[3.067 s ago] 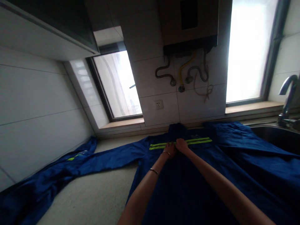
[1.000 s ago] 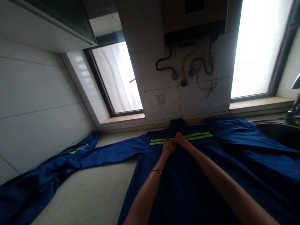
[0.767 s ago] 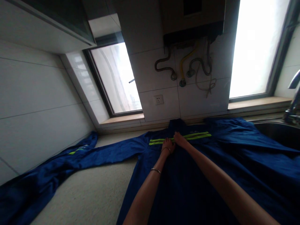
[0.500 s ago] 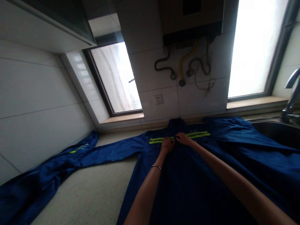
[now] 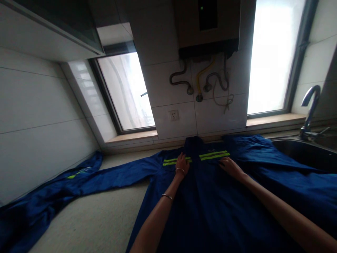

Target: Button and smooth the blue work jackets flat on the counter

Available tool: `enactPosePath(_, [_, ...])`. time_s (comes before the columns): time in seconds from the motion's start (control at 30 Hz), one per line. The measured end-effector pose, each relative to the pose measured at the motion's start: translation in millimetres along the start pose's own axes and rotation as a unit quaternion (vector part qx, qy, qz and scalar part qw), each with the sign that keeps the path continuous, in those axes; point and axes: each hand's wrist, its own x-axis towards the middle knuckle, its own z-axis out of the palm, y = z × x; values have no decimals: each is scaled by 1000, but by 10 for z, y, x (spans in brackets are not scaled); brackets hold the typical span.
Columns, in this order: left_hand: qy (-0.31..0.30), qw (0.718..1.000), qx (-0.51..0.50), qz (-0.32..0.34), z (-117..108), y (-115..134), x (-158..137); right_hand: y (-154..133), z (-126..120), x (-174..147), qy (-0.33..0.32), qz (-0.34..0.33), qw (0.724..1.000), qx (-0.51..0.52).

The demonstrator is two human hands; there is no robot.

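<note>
A dark blue work jacket with yellow-green reflective stripes is spread over the countertop, collar toward the wall. One sleeve stretches out to the left; the right side of the jacket reaches toward the sink. My left hand lies flat on the chest stripe left of the front opening, fingers stretched out. On the right side of the chest, just under the other stripe, my right hand rests on the cloth with its fingers loosely bent and apart. Neither hand visibly grips the fabric.
A sink with a chrome faucet stands at the right. The pale countertop shows at the left. On the tiled wall are a water heater, hoses and a socket. A cabinet overhangs the upper left.
My right hand has moved from the middle of the jacket to the right, away from my left hand. My left hand stays on the left stripe, now flatter. The view has shifted slightly right.
</note>
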Motion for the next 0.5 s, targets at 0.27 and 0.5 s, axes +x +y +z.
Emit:
enactPosePath(0.27, [-98,993,-9,66,-444,-428,-258,-24,-12,2,-9,-13,1000,11])
enactPosePath(0.5, [-143,984,54,92,-688,-778,-271,-5,-8,-12,-33,19,999,37])
